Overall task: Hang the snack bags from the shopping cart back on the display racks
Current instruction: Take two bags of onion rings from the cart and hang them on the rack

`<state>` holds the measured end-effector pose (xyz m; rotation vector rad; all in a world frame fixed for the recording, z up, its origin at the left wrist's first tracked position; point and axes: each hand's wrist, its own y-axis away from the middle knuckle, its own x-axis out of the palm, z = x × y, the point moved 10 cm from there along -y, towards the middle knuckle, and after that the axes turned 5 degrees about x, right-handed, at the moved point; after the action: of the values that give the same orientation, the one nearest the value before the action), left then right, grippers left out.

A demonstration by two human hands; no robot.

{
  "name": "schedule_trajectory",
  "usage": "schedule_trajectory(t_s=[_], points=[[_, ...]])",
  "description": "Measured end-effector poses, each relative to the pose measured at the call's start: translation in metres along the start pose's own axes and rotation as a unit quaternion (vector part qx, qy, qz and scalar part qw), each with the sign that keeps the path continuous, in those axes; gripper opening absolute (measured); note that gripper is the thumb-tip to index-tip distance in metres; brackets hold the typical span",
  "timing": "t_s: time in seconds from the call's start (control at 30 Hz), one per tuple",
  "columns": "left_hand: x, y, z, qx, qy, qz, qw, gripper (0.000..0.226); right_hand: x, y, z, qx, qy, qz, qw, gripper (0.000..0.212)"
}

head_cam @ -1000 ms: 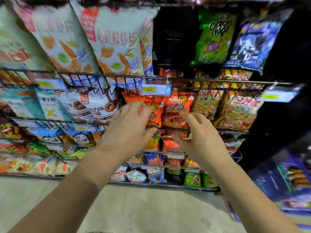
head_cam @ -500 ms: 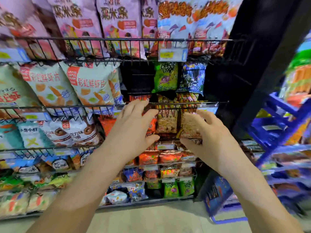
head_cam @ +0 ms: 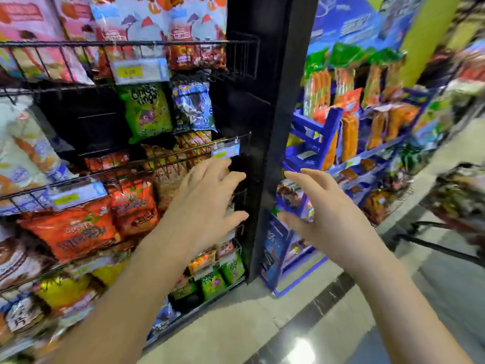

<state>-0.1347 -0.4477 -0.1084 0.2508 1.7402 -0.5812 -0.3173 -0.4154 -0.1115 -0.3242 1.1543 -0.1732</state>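
Both hands were empty, fingers spread: left hand (head_cam: 207,206) before the display rack (head_cam: 131,43), right hand (head_cam: 328,216) past its black post (head_cam: 270,127). Orange snack bags (head_cam: 131,203) hung on it, left of both.

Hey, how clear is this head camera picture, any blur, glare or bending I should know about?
Head view: the green onion-ring snack bag, the left hand and the right hand read fairly sharp; the far-right shelves smear with motion blur; a white glare spot sits on the glossy floor; the black wire rack rails slant and fan out, likely wide-lens distortion.
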Motion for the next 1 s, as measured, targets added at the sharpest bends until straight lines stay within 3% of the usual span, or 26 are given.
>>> schedule_trajectory(t_s=[0.27,0.5,0.73,1.0], points=[[0.055,-0.071,-0.132,0.136,0.01,0.041,0.99,0.074,-0.047,0.049,-0.127,0.113,0.048,-0.008,0.992,0.073],[0.111,-0.149,-0.297,0.241,0.027,0.063,0.968,0.074,-0.12,0.109,-0.287,0.231,0.057,-0.037,0.971,0.071],[0.15,-0.227,-0.464,0.316,0.042,0.069,0.945,0.072,-0.205,0.142,-0.435,0.306,0.077,-0.06,0.947,0.073],[0.193,-0.319,-0.58,0.358,0.053,0.086,0.928,0.07,-0.257,0.143,-0.563,0.368,0.064,-0.095,0.923,0.07]])
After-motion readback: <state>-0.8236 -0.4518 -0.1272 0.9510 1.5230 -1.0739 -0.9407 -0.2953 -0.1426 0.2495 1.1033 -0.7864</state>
